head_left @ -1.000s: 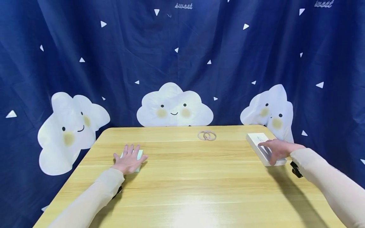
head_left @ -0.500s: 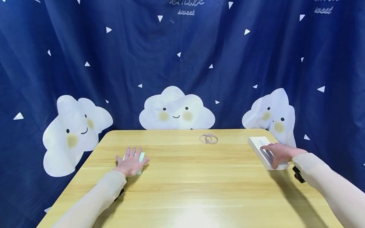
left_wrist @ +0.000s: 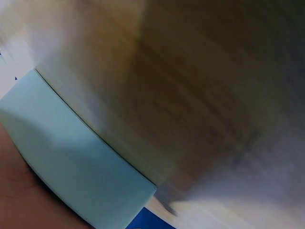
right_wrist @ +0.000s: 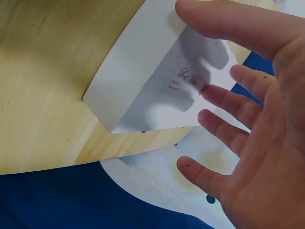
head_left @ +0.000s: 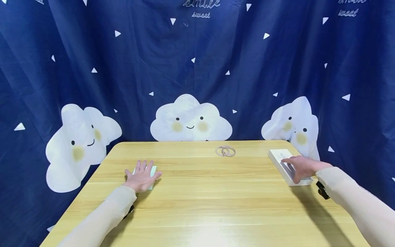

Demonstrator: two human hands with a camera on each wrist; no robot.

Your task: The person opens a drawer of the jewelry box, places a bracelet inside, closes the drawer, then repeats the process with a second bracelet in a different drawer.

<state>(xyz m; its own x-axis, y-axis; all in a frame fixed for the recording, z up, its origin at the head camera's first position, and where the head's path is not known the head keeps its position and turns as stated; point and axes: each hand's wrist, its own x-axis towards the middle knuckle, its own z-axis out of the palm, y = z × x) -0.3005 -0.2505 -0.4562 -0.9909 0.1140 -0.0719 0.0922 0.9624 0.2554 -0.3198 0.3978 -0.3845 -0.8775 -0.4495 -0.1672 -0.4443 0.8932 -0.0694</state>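
— Where is everything lying, biggest first?

— The table (head_left: 203, 202) is filling the lower half of the head view. At its right edge the white box (head_left: 279, 156) is lying with its long axis running from the near right up toward the upper left. My right hand (head_left: 300, 167) is hovering over its near end with the fingers (right_wrist: 224, 98) spread wide and straight, and in the wrist view they are casting shadows on the lid, so I am not gripping it.

— And the left?

— The mint box (head_left: 152, 175) is sitting left of centre, far smaller. My left hand (head_left: 141, 176) is lying flat on it, fingers straight and pointing up the frame, the box poking out on the right.

— Anything between?

— Two rings (head_left: 225, 151) are lying touching near the far edge, nearer my right hand.
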